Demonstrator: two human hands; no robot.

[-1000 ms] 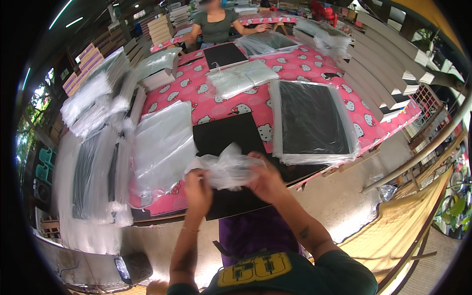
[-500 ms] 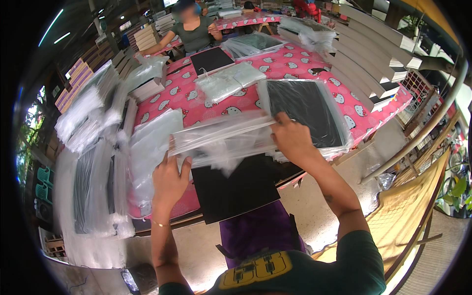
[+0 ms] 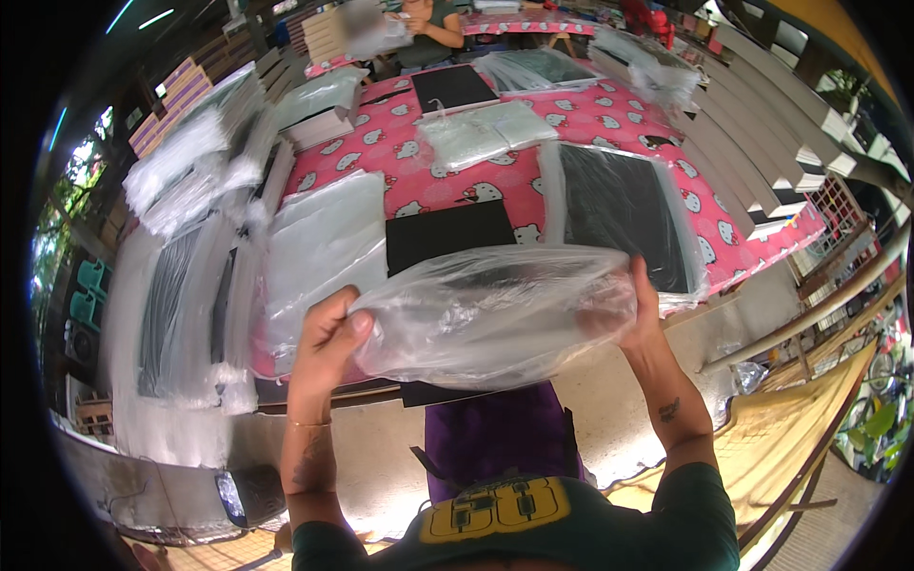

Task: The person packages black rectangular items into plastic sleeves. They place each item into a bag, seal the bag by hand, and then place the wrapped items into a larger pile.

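A clear plastic bag (image 3: 495, 309) is stretched between my two hands over the near table edge, its mouth spread wide. My left hand (image 3: 330, 333) pinches the left end of the bag between thumb and fingers. At the other end, my right hand (image 3: 643, 309) grips the bag, and some of its fingers show blurred through the film. Beneath the bag lies a flat black board (image 3: 447, 230); the bag hides most of its near part. Right of it rests a stack of black boards in clear plastic (image 3: 624, 205). A pile of clear bags (image 3: 328, 224) lies on the left.
The pink patterned tablecloth (image 3: 405, 133) also carries folded clear bags (image 3: 490, 133) and another black board (image 3: 452, 88). Tall stacks of plastic-wrapped boards (image 3: 171, 314) stand at the left, and thick pale stacks (image 3: 762, 143) at the right. Another person (image 3: 433, 33) stands across the table.
The bag has come nearer to me and its mouth has widened. My right hand has moved right and now grips its end. The person opposite has brought their hands together.
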